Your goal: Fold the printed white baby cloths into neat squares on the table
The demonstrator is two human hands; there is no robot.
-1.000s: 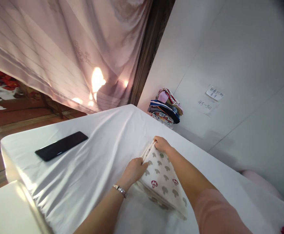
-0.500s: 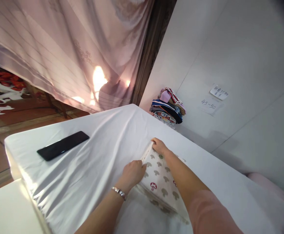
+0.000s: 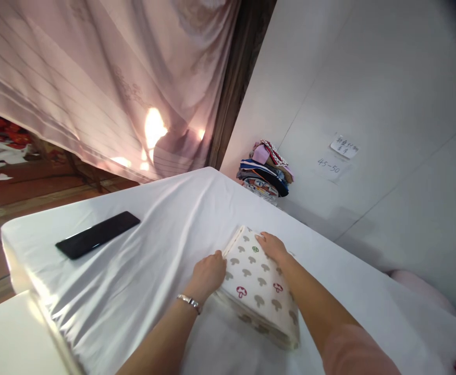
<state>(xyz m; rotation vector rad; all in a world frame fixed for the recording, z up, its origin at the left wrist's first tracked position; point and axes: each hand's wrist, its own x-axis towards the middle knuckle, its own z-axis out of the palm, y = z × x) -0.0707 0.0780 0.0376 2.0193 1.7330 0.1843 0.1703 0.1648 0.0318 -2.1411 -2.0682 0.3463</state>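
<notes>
A folded white cloth [image 3: 251, 281] printed with grey, red and green mushrooms lies on the white sheet in front of me. My left hand [image 3: 209, 272], with a metal bracelet at the wrist, is closed on the cloth's left edge. At the far right edge, my right hand [image 3: 271, 247] holds the cloth with its fingers curled at the border; part of those fingers is hidden. The layers are stacked, and the near fold looks thick and rounded.
A black phone [image 3: 98, 234] rests on the white-sheeted surface [image 3: 165, 229] to the left. Folded clothes [image 3: 266, 172] are piled by the wall under paper notes [image 3: 334, 156]. A pink curtain [image 3: 95, 83] hangs behind. Something pink [image 3: 419, 286] sits at the right edge.
My right hand has moved from the far corner to the right along the cloth's edge. The near end of the cloth now lies more neatly folded. My left hand remains at the left edge.
</notes>
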